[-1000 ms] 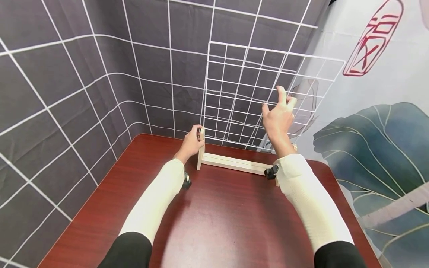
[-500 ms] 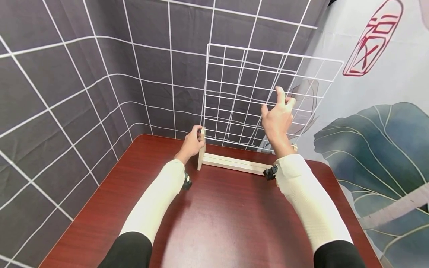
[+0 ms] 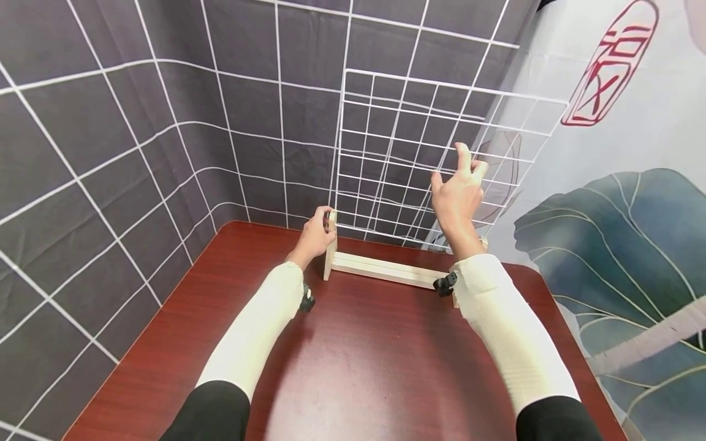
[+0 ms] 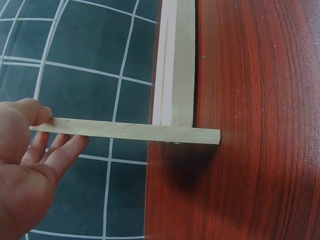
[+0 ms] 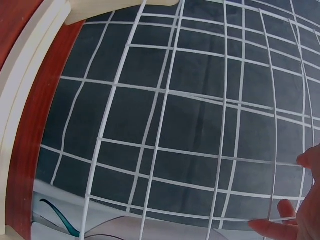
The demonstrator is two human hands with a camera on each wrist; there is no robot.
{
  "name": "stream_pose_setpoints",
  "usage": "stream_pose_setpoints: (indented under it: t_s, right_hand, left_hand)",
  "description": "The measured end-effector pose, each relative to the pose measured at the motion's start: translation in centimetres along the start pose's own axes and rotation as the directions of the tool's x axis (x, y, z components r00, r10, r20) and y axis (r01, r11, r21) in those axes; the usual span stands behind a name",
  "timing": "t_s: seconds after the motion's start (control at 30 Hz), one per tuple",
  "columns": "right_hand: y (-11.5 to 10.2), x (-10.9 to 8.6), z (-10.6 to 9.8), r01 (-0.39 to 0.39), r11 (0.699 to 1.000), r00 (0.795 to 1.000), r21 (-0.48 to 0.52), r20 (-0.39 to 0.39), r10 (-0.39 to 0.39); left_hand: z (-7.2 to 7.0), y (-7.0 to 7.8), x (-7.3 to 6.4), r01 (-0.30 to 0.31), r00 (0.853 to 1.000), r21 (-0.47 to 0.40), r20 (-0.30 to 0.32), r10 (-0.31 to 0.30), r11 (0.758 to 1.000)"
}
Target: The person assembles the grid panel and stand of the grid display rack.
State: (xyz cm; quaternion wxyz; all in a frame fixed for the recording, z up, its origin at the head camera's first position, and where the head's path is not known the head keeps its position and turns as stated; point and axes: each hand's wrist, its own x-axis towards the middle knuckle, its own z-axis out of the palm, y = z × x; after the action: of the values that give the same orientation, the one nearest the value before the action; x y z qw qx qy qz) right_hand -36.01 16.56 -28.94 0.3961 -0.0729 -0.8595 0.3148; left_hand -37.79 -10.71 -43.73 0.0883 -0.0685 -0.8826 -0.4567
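A white wire grid panel (image 3: 456, 86) stands upright above the back of the table, tilted slightly in the head view. My right hand (image 3: 458, 196) holds its right part, with fingers and thumb at the wires, as the right wrist view shows with the hand (image 5: 306, 210) at the edge. My left hand (image 3: 314, 236) grips the top of a pale wooden upright (image 3: 330, 251), thumb on one side and fingers on the other in the left wrist view. A grooved wooden crossbar (image 3: 386, 270) joins that upright near the tabletop. My right forearm hides most of the far upright.
The reddish-brown wooden table (image 3: 364, 355) extends toward me. Dark curtain cloth (image 3: 242, 159) with white grid lines hangs behind and to the left. A pale cloth (image 3: 623, 202) with leaf patterns hangs at the right. Small black cameras (image 3: 445, 284) sit at both wrists.
Almost nothing differs. The grid panel shifts very slightly in view while both hands keep their places and hold.
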Motion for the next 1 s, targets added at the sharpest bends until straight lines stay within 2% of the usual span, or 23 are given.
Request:
stream_pose_setpoints:
  t_s: [0.33,0.53,0.67,0.8,1.0]
  right_hand:
    - [0.6,-0.7,0.4,-0.015,1.000,1.000,0.006,0.020,0.015]
    - [0.9,-1.0,0.7,-0.005,1.000,1.000,0.000,0.026,0.005]
    - [1.1,-1.2,0.9,0.000,1.000,1.000,0.001,0.024,0.000]
    - [1.2,-1.3,1.0,-0.003,1.000,1.000,0.006,0.022,0.003]
    - [1.2,-1.3,1.0,-0.001,1.000,1.000,0.009,0.019,0.000]
  left_hand:
    - [0.1,-0.2,0.0,0.019,1.000,-0.016,0.009,-0.019,1.000]
    - [0.2,-0.2,0.1,0.006,1.000,-0.001,0.004,-0.006,1.000]
    - [-0.1,-0.3,0.1,-0.016,1.000,0.020,0.028,0.015,1.000]
    - [-0.9,0.5,0.3,-0.031,0.999,0.030,0.032,0.030,0.999]
    - [-2.3,2.6,1.3,-0.038,0.998,-0.039,-0.057,0.036,0.999]
